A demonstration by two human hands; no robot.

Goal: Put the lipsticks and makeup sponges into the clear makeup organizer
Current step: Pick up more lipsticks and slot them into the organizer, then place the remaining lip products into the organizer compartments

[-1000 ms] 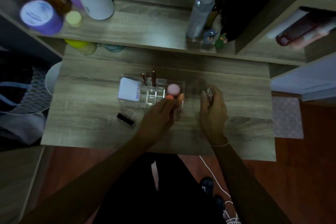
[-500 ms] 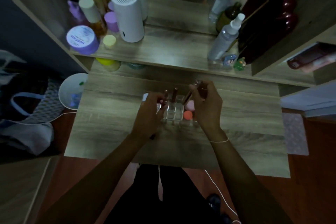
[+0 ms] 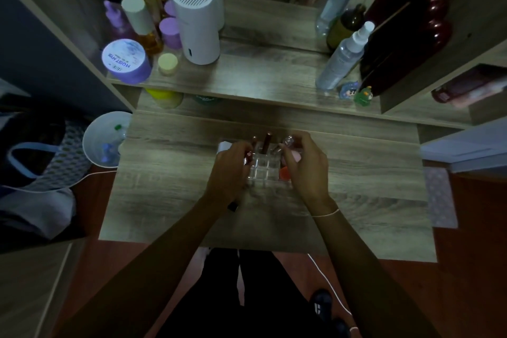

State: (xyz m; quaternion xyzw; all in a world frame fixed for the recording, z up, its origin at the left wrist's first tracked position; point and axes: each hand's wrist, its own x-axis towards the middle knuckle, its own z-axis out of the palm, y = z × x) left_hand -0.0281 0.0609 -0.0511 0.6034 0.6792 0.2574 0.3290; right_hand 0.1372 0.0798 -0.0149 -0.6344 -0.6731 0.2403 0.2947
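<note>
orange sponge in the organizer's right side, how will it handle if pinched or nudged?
The orange sponge is a small rounded makeup puff, so it will probably squash under a pinch and feel very light. Loose on the table it might roll; sitting inside the clear organizer, the walls should stop it.

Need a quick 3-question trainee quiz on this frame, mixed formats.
1. True or false: the clear makeup organizer sits on the upper shelf.
2. Which hand holds the clear-capped lipstick? A left hand B right hand
3. Fill in: the sponge compartment holds a pink sponge and an ___ one.

Key: 1 false; 2 B; 3 orange
</note>
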